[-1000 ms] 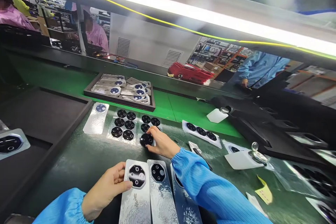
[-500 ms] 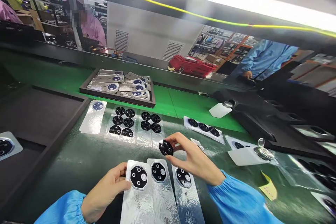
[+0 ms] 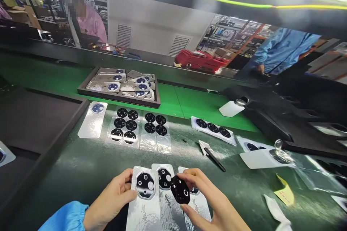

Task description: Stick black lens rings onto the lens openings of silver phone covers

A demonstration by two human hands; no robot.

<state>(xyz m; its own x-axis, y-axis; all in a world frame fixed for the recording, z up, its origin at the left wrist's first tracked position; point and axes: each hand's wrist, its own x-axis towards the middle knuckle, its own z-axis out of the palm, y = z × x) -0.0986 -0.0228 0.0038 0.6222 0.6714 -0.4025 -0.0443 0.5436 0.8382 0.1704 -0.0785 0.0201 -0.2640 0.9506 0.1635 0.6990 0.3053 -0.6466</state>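
My left hand [image 3: 115, 193] is closed on the left edge of a silvery phone back cover [image 3: 143, 216], its thumb on top near an octagonal black camera area. A second cover [image 3: 171, 211] and a third cover [image 3: 199, 211] lie alongside to the right. Between thumb and fingers my right hand [image 3: 210, 198] pinches a black octagonal camera lens cover [image 3: 180, 190], tilted above the second and third covers. It hides part of both camera areas. Further back, more lens covers sit in rows on clear film sheets [image 3: 135, 140].
Beyond my right hand lies a pair of dark tweezers [image 3: 215, 160]. A tray [image 3: 119, 98] of phone covers stands at the back, with stacked covers [image 3: 92, 122] before it. White dispenser bottles [image 3: 256, 159], a yellow slip [image 3: 284, 191] and crumpled white film [image 3: 276, 211] are on the right.
My right hand has come down and nearer with the lens cover, which now overlaps the middle and right phone covers. The tweezers and crumpled film have come into sight. My left hand keeps its hold.
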